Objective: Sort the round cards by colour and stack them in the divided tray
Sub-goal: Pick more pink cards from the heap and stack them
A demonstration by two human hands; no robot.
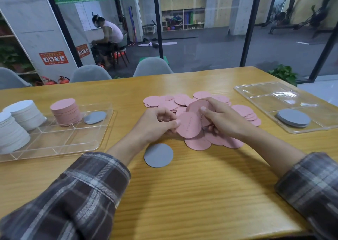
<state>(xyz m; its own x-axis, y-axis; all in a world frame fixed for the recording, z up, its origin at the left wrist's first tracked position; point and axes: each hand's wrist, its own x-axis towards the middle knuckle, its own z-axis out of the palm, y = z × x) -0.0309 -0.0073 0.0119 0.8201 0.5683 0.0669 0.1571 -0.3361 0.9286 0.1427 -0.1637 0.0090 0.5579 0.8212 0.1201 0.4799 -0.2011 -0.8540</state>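
Cards (189, 124) round, flat, pink, faint print; left hand (155, 124), right hand (225, 119) gripping.

- Loose pile of pink round cards (182, 100): centre of yellow wooden surface (201, 184).
- Single grey round card (158, 155): flat on surface, just before pile.
- Clear plastic divided tray (60, 141): left of pile. Stack of pink round cards (65, 111) in far compartment, lone grey card (95, 117) just right of it, two stacks of white round cards (18, 120) at tray's left end.
- Second clear plastic divided tray (270, 97): right of pile. Low stack of grey round cards (294, 118) in near compartment.
- Left hand (155, 124) and right hand (223, 119): above pile's near side, bunch of pink round cards (190, 124) gripped between them.
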